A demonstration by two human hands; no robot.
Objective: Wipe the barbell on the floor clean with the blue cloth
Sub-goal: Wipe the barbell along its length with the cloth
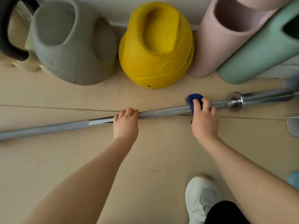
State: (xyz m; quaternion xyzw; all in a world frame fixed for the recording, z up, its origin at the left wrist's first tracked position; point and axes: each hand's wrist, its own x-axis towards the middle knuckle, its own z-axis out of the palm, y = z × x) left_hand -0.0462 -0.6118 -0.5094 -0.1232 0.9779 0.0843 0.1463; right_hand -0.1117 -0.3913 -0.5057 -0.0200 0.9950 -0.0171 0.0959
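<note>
Gripping the blue cloth around the barbell, right hand sits nearer its right collar; left hand clasps mid-shaft.

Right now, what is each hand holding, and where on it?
The left hand grips the barbell mid-shaft. The right hand holds the blue cloth wrapped around the shaft near the collar.
</note>
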